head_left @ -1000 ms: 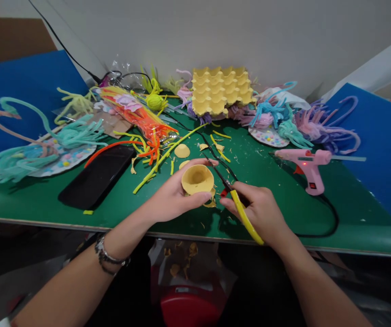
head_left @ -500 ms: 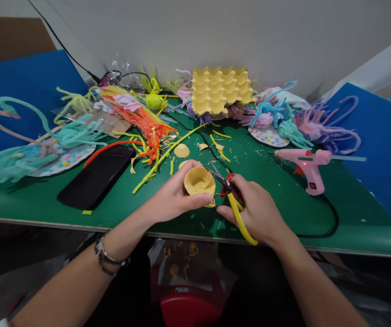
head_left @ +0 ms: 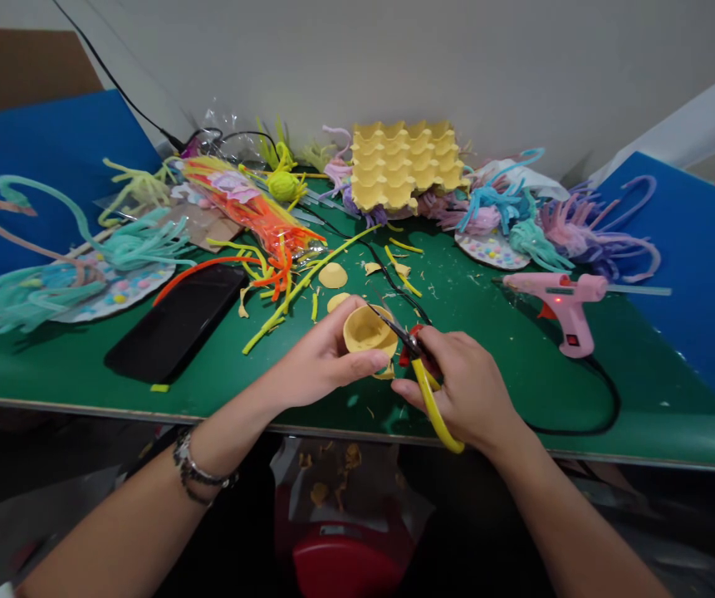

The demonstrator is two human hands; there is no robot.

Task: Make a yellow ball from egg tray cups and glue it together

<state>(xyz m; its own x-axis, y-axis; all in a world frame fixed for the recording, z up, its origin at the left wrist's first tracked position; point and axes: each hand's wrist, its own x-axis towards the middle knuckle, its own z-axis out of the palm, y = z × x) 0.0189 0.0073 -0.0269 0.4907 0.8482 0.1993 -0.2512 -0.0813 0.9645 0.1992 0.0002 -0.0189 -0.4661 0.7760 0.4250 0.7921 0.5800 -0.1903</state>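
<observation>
Between the thumb and fingers of my left hand [head_left: 325, 353] is a yellow egg-carton cup [head_left: 366, 332], its hollow side tilted up toward me. My right hand [head_left: 466, 386] is closed around scissors [head_left: 428, 403] with yellow handles. Their blades point up and left and lie over the cup's right rim. Past the cup, another cut cup [head_left: 333, 276] rests dome-up on the table, and a second one [head_left: 338, 304] is partly covered by my left hand. Small yellow scraps [head_left: 387, 372] lie just under the held cup.
A yellow egg tray [head_left: 404, 162] leans at the back among fuzzy pipe-cleaner bundles [head_left: 500, 208]. To the right lies a pink glue gun [head_left: 565, 303] with its cord; to the left, a black phone [head_left: 179, 324]. Pipe-cleaner pieces [head_left: 301, 291] are strewn mid-table. Blue boards [head_left: 681, 282] flank both sides.
The cup has shifted slightly right and turned a little in my left hand. The scissors have moved slightly left, and their blades now cross the cup's rim.
</observation>
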